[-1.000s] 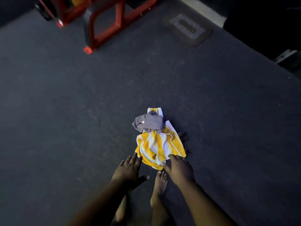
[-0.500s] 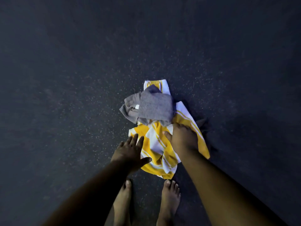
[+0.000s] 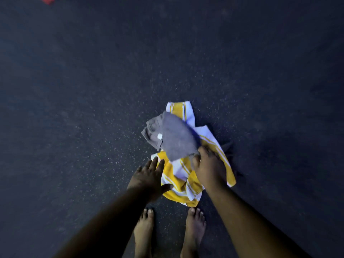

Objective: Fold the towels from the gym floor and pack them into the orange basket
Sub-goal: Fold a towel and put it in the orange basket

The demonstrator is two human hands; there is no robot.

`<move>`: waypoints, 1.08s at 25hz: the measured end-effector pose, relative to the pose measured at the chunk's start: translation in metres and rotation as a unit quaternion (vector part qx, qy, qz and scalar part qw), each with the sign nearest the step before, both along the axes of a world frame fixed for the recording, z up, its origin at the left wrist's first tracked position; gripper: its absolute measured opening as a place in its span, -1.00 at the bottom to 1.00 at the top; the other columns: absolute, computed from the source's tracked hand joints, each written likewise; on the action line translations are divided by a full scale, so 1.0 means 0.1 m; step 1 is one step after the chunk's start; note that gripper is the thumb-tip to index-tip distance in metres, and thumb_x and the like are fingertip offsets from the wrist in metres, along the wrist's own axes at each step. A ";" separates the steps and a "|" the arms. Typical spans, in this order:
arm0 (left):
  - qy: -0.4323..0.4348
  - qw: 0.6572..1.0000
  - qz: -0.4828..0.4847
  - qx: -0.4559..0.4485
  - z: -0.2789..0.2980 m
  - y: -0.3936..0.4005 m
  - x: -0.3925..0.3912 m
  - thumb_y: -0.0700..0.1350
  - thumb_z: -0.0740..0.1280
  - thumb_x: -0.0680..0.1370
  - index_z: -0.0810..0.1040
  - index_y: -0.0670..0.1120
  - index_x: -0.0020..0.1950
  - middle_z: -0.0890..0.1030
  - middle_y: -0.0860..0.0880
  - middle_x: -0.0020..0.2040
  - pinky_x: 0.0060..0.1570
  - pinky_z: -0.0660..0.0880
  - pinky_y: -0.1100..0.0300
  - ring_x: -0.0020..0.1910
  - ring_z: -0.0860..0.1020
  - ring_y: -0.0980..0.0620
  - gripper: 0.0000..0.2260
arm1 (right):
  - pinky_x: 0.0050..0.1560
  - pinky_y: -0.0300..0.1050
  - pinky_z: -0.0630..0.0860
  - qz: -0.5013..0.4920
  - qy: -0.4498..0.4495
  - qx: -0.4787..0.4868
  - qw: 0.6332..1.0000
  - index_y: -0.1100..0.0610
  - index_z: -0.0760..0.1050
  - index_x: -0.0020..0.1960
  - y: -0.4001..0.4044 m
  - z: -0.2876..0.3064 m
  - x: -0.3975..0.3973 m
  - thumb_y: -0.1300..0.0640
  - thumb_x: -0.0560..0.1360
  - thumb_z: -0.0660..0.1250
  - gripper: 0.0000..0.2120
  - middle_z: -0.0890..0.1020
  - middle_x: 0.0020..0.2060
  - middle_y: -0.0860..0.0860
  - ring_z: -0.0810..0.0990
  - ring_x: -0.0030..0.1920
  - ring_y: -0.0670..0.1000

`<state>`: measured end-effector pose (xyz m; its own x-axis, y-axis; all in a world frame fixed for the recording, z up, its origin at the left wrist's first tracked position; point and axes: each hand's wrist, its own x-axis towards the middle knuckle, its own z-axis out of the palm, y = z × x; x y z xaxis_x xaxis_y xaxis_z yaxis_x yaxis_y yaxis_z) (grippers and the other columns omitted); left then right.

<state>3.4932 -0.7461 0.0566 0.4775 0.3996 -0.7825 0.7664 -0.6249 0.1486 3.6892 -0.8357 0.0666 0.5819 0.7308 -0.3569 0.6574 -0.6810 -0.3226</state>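
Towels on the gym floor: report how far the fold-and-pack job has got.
Done: nothing visible. The grey towel and the yellow striped towel lie crumpled in one heap on the floor. In hand: the right hand pinches the grey towel's near edge; the left hand, fingers spread, reaches the striped one. Left: folding both and packing them; no orange basket is in view.

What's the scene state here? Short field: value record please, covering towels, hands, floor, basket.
towels: grey towel lying on top of crumpled yellow-and-white striped towel, both unfolded
left hand: fingers spread, over the striped towel's near-left edge, gripping nothing
right hand: gripping the grey towel's near corner
floor: dark speckled gym floor
bare feet: just short of the pile
orange basket: not in view
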 end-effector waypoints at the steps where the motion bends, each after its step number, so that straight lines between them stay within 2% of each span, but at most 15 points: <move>1: -0.008 1.000 0.002 -0.002 0.33 -0.01 0.00 0.47 0.10 0.53 -0.20 0.01 0.67 -0.17 -0.06 0.68 0.59 0.01 -0.08 0.66 -0.08 -0.08 -0.09 | -0.21 0.05 0.42 -0.009 0.010 -0.005 1.000 0.13 0.53 0.02 -0.06 0.31 -0.02 0.03 0.54 0.26 -0.81 0.65 -0.08 0.21 0.61 -0.03 0.29; 5: -0.043 0.999 -0.002 0.004 1.73 -0.14 0.00 0.46 0.12 0.54 -0.18 0.01 0.67 -0.13 -0.06 0.68 0.59 0.04 -0.10 0.66 -0.05 -0.09 -0.09 | -0.05 0.07 0.48 -0.033 0.034 -0.057 0.997 0.11 0.54 0.21 -0.42 1.63 -0.25 0.04 0.56 0.27 -0.73 0.65 0.08 0.14 0.58 0.12 0.24; 9: -0.088 0.994 -0.072 0.007 3.12 -0.46 -0.15 0.47 0.11 0.53 -0.15 -0.02 0.67 -0.10 -0.10 0.68 0.57 0.09 -0.10 0.66 -0.02 -0.11 -0.09 | 0.02 -0.01 0.45 -0.055 0.020 -0.100 0.993 0.06 0.49 0.16 -1.00 3.10 -0.69 -0.03 0.58 0.21 -0.75 0.61 0.15 0.07 0.55 0.19 0.17; 14: -0.120 0.971 -0.208 -0.004 4.29 -1.11 -0.50 0.45 0.12 0.55 -0.12 -0.06 0.68 -0.09 -0.12 0.68 0.54 0.13 -0.09 0.65 0.02 -0.13 -0.09 | 0.12 -0.02 0.46 -0.203 0.025 -0.067 0.977 0.08 0.47 0.26 -1.94 4.48 -1.42 -0.03 0.63 0.16 -0.70 0.59 0.24 0.14 0.55 0.25 0.17; 16: -0.115 0.948 -0.297 -0.008 4.66 -1.48 -0.59 0.44 0.15 0.54 -0.13 -0.05 0.68 -0.11 -0.10 0.68 0.54 0.13 -0.11 0.65 0.00 -0.12 -0.09 | 0.10 0.01 0.49 -0.274 0.022 -0.043 0.961 0.08 0.48 0.28 -2.43 4.90 -1.73 -0.03 0.63 0.14 -0.68 0.60 0.22 0.17 0.57 0.22 0.20; 20: -0.139 0.881 -0.453 -0.002 5.18 -2.35 -0.65 0.43 0.18 0.54 -0.15 -0.05 0.68 -0.13 -0.07 0.68 0.56 0.09 -0.08 0.66 -0.04 -0.09 -0.07 | 0.09 0.01 0.49 -0.410 -0.028 -0.004 0.912 0.08 0.50 0.24 -3.52 5.48 -2.31 -0.02 0.64 0.16 -0.71 0.63 0.15 0.16 0.57 0.17 0.21; 27: -0.204 0.769 -0.606 -0.013 5.80 -4.32 -1.08 0.40 0.24 0.54 -0.19 -0.03 0.67 -0.12 -0.07 0.68 0.57 0.10 -0.08 0.65 0.03 -0.11 -0.05 | 0.08 0.04 0.50 -0.590 -0.092 0.067 0.799 0.19 0.50 0.14 -5.58 6.07 -3.68 0.01 0.64 0.22 -0.74 0.62 0.08 0.19 0.57 0.15 0.22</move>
<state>3.3848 -1.1781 0.6364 0.6945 -0.5452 -0.4694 -0.4902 -0.8362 0.2459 3.3212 -1.3938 0.6738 0.9281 -0.3409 -0.1500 -0.3720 -0.8296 -0.4163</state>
